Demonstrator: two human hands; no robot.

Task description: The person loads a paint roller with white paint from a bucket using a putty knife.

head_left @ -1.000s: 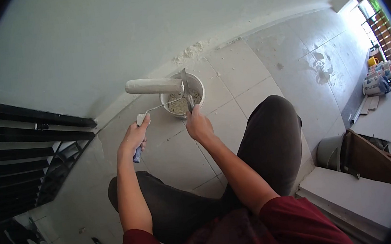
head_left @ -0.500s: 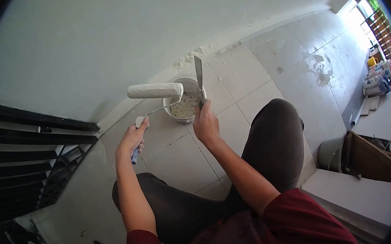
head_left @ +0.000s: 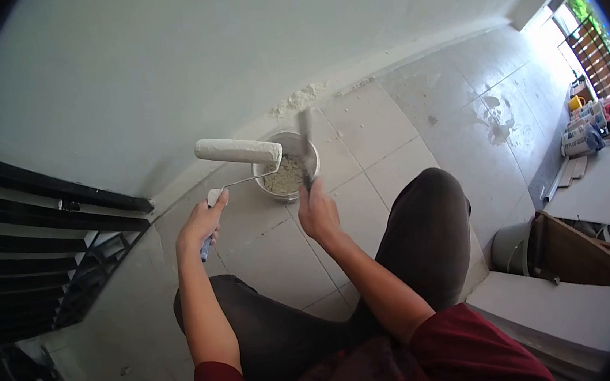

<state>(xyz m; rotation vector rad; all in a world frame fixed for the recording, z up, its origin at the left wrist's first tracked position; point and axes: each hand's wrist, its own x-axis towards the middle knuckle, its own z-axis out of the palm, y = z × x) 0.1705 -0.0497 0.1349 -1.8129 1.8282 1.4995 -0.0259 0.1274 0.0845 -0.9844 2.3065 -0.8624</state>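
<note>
My left hand [head_left: 200, 224] is wrapped around the handle of a paint roller [head_left: 237, 151]. The roller's pale, coated sleeve lies across the upper left rim of a bucket [head_left: 289, 196] in this view. Pale crumbly material [head_left: 279, 178] sits inside that bucket on the tiled floor. In my right hand [head_left: 319, 211] is a putty knife [head_left: 305, 135], its blade pointing up and smeared by motion. The knife overlaps the bucket's right rim, and my fingers close around its lower end.
A pale wall [head_left: 161, 65] rises ahead, with crumbs of white material [head_left: 300, 99] along its foot. Black metal slats [head_left: 36, 224] stand at left. To the right are another bucket [head_left: 510, 248], a brown board [head_left: 579, 248] and assorted containers. Wet-looking patches [head_left: 498, 124] mark the tiles.
My right hand and the putty knife have dropped slightly, and the blade has blurred. The paint roller has shifted a little left and down in view, with my left hand still gripping it.
</note>
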